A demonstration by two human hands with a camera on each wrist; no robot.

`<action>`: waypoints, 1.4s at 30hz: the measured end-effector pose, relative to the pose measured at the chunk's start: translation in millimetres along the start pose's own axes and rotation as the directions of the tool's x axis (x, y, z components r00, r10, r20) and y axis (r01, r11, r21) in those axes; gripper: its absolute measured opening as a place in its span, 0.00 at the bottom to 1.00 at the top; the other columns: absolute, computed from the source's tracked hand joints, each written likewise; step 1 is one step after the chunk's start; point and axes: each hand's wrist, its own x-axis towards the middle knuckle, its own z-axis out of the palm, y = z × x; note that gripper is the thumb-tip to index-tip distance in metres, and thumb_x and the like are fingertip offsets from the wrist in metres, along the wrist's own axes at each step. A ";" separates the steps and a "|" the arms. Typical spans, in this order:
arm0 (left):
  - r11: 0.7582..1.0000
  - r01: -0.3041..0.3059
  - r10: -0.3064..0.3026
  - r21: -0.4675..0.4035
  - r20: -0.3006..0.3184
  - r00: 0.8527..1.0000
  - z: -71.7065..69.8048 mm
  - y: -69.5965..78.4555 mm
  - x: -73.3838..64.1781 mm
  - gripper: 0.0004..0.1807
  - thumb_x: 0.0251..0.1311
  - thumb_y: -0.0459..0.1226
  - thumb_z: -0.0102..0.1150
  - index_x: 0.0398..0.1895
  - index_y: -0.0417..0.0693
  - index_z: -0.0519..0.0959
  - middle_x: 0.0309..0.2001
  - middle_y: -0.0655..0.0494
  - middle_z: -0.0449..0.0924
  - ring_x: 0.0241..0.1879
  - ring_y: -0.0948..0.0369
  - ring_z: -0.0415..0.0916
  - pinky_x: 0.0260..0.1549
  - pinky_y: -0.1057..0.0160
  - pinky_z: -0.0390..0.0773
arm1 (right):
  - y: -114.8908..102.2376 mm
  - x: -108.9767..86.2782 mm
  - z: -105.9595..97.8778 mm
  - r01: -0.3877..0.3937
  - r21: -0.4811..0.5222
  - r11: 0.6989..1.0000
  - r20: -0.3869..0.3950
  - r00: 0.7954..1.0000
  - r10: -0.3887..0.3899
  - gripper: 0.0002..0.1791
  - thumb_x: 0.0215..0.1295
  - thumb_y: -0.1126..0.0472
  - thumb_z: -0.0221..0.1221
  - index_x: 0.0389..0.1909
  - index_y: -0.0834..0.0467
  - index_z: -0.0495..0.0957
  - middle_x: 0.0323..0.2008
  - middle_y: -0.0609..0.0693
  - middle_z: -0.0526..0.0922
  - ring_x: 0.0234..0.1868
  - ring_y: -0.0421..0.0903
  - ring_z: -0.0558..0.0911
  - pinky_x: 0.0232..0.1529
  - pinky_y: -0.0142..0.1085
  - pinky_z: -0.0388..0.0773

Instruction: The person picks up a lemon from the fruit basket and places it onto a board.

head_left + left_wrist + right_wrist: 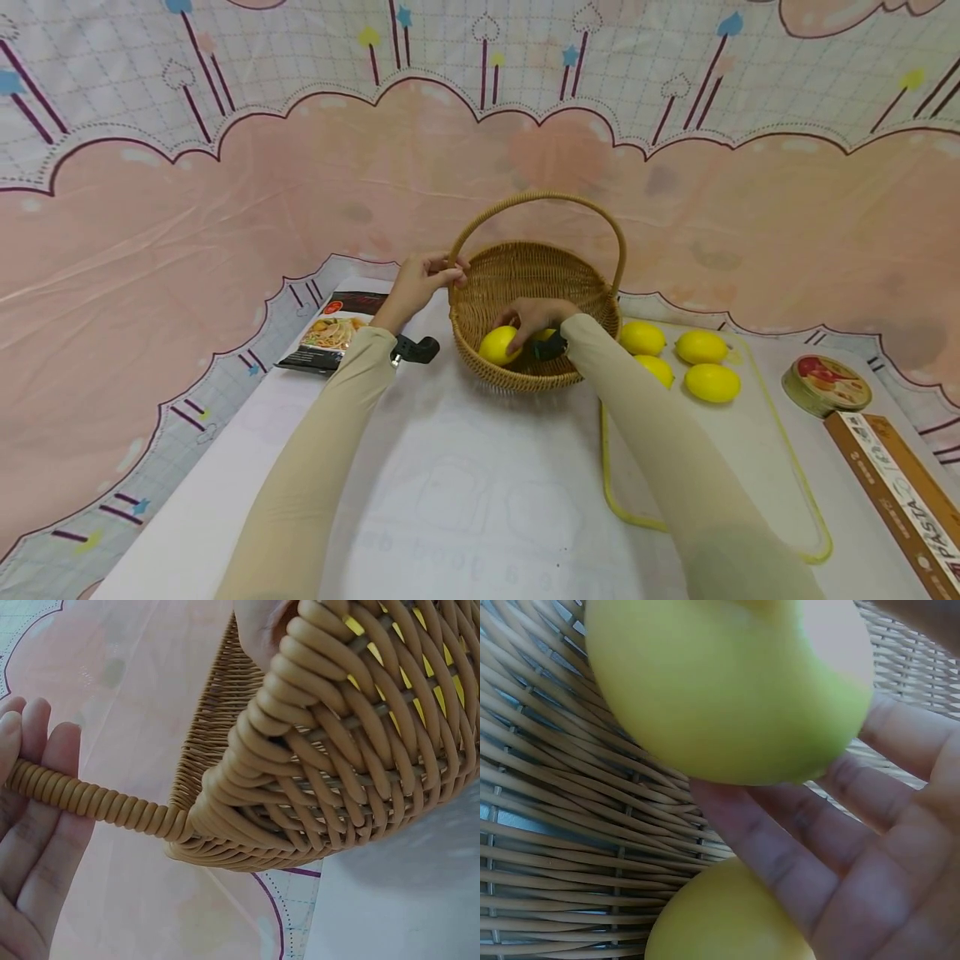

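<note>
A brown wicker basket [517, 275] with a tall arched handle [97, 802] stands tilted on the white table, its open side facing me. My left hand [427, 283] holds the handle low on its left side, fingers behind it. Inside the basket, my right hand [536, 321] grips a yellow lemon [497, 345], with fingers and thumb around it. Below that hand, a second lemon [727, 919] lies against the woven wall. In the left wrist view, yellow shows through gaps in the weave.
Several lemons [712, 382] sit on a yellow-edged cutting board [720, 467] right of the basket. Further right are a round tin [825, 385] and a long pasta box [900, 500]. A black-and-white food packet [330, 332] lies at the left. Patterned cloth [300, 192] hangs behind.
</note>
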 end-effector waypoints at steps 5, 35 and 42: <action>1.000 0.004 -0.004 -0.008 0.014 1.000 0.0 -0.3 1.0 0.14 0.63 0.34 0.55 0.46 0.32 0.78 0.42 0.36 0.82 0.34 0.65 0.80 0.50 0.55 0.80 | -0.1 0.1 -0.1 -0.007 -0.061 0.998 -0.063 0.998 0.003 0.30 0.51 0.61 0.68 0.57 0.61 0.73 0.56 0.58 0.74 0.53 0.50 0.75 0.51 0.38 0.77; 1.000 -0.020 0.019 -0.004 -0.002 1.000 1.3 -2.0 2.8 0.12 0.63 0.33 0.55 0.45 0.33 0.79 0.38 0.42 0.84 0.32 0.67 0.80 0.46 0.59 0.82 | -5.3 -4.2 -4.3 0.251 0.071 0.966 -0.623 0.767 -0.153 0.31 0.48 0.63 0.71 0.55 0.62 0.72 0.53 0.59 0.75 0.52 0.54 0.75 0.54 0.46 0.75; 1.000 -0.010 0.010 0.023 -0.004 1.000 0.7 -1.1 2.3 0.12 0.63 0.34 0.55 0.46 0.34 0.79 0.40 0.39 0.83 0.35 0.61 0.81 0.47 0.57 0.81 | -15.6 -9.8 -7.9 0.292 0.068 0.954 -0.696 0.699 -0.164 0.31 0.48 0.63 0.71 0.55 0.62 0.71 0.53 0.59 0.75 0.51 0.53 0.76 0.52 0.44 0.78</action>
